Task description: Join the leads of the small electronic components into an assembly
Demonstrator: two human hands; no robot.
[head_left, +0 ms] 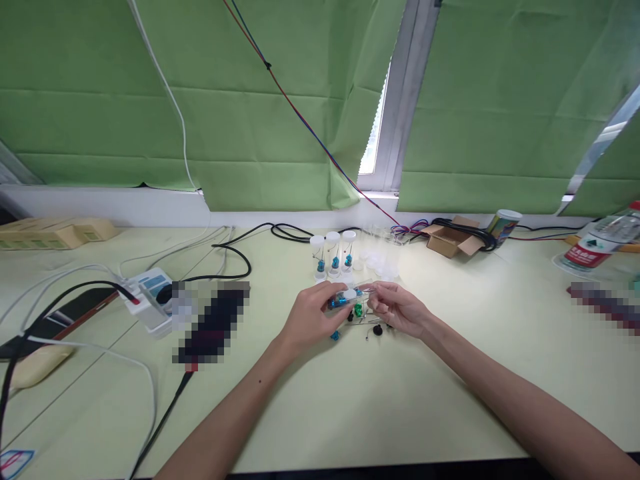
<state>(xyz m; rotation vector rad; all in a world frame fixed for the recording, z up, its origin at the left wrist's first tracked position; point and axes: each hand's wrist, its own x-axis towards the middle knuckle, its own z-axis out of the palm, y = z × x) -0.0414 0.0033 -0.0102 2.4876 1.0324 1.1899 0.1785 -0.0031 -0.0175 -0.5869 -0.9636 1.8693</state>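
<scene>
Both hands meet over the pale green table (400, 400), a little nearer the person than the row of three upright clear tubes (333, 255), which serves as the landmark here. Between the hands is a clear plastic tube (350, 298), held just off the tabletop and lying nearly level; its long axis runs left to right, tilted slightly so that the right end sits higher, and a blue piece shows inside toward the left end. Which end is the mouth cannot be made out for sure, though a white patch near the middle may be a cap. The left hand (313, 315) has its fingers curled around the tube's left part, closed on it. The right hand (397, 310) pinches at the tube's right end with thumb and forefinger drawn together, the other fingers loosely bent; whether it holds a small part there as well is too small to tell. By the look of it, the step in hand is the loading or closing of this tube, and the next move would call for a steady left grip while the right works at the end along the tube's axis. Below the tube, nearer the person than the landmark row, small loose parts (373, 328) in blue, green and black lie on the table.
</scene>
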